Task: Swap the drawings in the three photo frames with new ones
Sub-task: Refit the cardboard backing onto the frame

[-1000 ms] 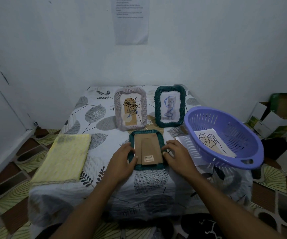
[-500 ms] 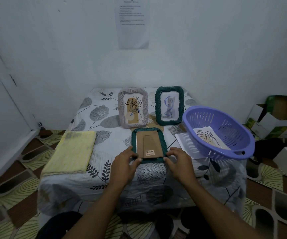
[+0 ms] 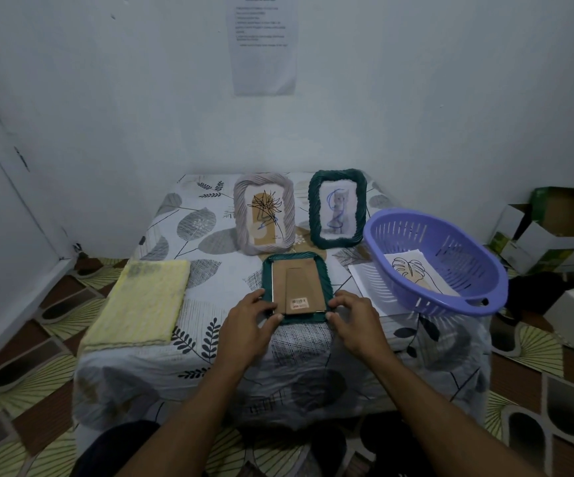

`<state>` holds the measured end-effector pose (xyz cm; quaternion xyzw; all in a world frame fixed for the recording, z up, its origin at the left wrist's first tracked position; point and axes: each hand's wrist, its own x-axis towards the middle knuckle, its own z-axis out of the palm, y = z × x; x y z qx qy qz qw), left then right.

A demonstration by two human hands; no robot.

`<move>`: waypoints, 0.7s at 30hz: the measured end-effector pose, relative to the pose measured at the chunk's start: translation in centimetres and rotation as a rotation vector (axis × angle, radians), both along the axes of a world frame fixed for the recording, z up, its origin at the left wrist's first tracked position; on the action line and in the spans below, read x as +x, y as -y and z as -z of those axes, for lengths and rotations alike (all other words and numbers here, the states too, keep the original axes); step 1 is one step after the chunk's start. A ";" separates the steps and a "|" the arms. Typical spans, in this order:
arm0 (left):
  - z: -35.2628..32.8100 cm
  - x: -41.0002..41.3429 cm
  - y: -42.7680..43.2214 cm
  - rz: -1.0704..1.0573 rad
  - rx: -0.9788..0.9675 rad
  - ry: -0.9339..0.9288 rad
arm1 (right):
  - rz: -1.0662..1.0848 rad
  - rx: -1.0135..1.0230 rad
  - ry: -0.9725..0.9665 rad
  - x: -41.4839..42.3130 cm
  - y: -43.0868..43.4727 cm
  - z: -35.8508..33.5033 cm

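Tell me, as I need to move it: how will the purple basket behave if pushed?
The basket looks like thin slotted plastic, so probably light and flexible. Its rounded underside rests partly on loose paper near the table edge, so it may slide or rock.

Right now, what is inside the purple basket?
A sheet with a leaf line drawing lies inside the purple basket. It covers the bottom beneath it, so I cannot tell whether more sheets lie under it.
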<state>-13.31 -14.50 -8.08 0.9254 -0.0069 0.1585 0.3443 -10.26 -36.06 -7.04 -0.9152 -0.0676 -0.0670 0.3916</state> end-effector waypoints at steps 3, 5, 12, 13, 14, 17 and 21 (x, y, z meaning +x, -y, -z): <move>0.1 0.0 0.1 -0.004 0.003 0.002 | -0.011 0.006 -0.001 -0.1 0.1 0.0; 0.1 0.0 0.0 -0.006 0.005 0.000 | -0.020 0.008 -0.004 -0.2 0.2 0.0; -0.2 -0.1 0.0 -0.007 -0.014 -0.008 | -0.042 -0.024 0.005 -0.4 0.3 -0.5; -0.2 0.0 0.0 -0.002 -0.012 -0.010 | -0.041 -0.031 -0.003 -0.4 0.3 -0.5; -0.2 -0.1 0.0 0.004 -0.010 -0.011 | -0.039 -0.037 -0.013 -0.4 0.4 -0.5; -0.3 -0.1 0.0 0.005 -0.005 -0.009 | -0.068 -0.071 -0.020 -0.4 0.4 -0.5; -0.3 -0.1 0.0 0.009 -0.002 -0.001 | -0.122 -0.110 0.000 -0.4 0.6 -0.5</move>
